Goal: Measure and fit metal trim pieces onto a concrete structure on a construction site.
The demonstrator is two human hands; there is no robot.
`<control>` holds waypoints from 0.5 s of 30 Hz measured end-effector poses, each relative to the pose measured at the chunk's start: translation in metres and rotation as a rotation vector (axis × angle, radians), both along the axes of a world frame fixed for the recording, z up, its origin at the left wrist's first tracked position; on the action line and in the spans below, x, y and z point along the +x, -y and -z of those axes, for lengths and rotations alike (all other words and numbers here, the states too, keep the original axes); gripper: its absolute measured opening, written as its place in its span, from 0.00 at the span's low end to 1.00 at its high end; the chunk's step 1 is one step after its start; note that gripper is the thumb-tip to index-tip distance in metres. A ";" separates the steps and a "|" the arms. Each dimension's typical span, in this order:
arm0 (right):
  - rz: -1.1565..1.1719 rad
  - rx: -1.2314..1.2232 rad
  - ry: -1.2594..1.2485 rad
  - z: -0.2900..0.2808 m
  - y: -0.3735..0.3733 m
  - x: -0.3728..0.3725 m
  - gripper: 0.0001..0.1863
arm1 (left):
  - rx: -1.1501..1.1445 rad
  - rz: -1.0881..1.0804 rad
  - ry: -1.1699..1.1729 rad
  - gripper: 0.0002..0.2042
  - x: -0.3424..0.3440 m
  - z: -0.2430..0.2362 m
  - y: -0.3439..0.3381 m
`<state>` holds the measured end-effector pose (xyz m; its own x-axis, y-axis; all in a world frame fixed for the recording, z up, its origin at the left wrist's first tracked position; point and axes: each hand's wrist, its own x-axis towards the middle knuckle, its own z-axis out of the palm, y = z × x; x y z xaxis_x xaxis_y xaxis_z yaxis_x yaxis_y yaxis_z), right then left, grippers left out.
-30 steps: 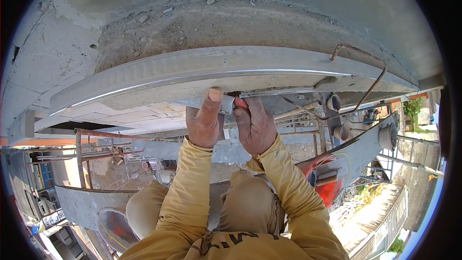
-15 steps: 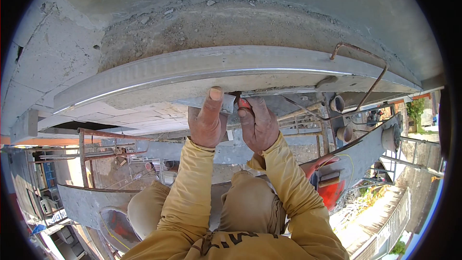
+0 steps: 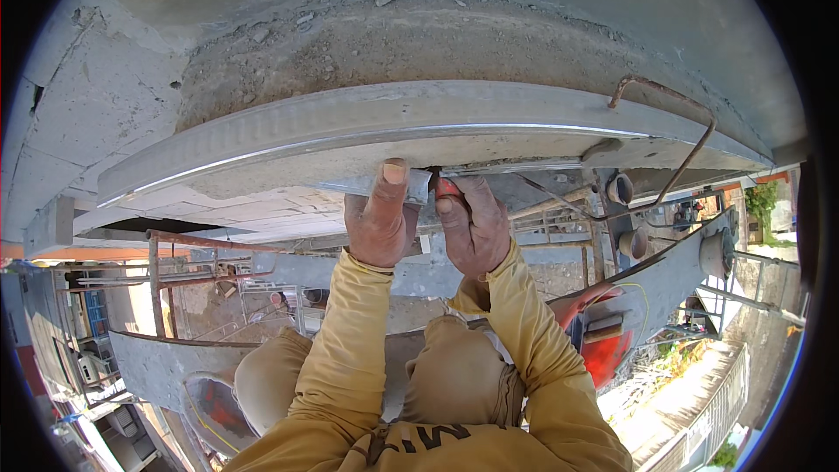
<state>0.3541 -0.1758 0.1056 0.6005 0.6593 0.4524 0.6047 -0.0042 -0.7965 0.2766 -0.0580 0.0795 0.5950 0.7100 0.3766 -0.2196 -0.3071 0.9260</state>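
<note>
My left hand [image 3: 381, 227] is closed on a short grey metal strip [image 3: 419, 188], its thumb lying on top and its other fingers hidden underneath. Close beside it, my right hand [image 3: 474, 232] is wrapped round a red-handled tool [image 3: 447, 186]; little of the tool shows, so I cannot tell its kind. Both hands are just below the near face of a concrete ledge [image 3: 288, 160], whose upper edge carries a long pale metal strip [image 3: 367, 133]. A thin metal strip [image 3: 533, 165] runs along the ledge's lower edge, right of my right hand.
A bent rusty rod [image 3: 690, 163] hooks over the ledge at the right. Scaffold pipes [image 3: 156, 284] and grey planks [image 3: 157, 367] lie below me. A red bucket-like container [image 3: 605, 358] sits by my right arm. Far below are a street and roofs [image 3: 690, 402].
My hands keep their hold and stay nearly in place. The view has shifted slightly, and the bent rod at the right appears a little farther right.
</note>
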 end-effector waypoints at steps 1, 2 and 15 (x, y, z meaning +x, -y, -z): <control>-0.002 0.002 -0.001 -0.001 0.001 0.000 0.14 | -0.303 0.082 0.073 0.24 0.000 -0.001 0.001; -0.006 -0.029 -0.026 -0.002 0.002 0.000 0.14 | -0.300 0.080 0.072 0.24 0.000 0.000 0.001; -0.021 0.037 -0.248 -0.009 -0.001 -0.009 0.19 | -0.212 0.101 0.103 0.20 0.001 -0.011 0.003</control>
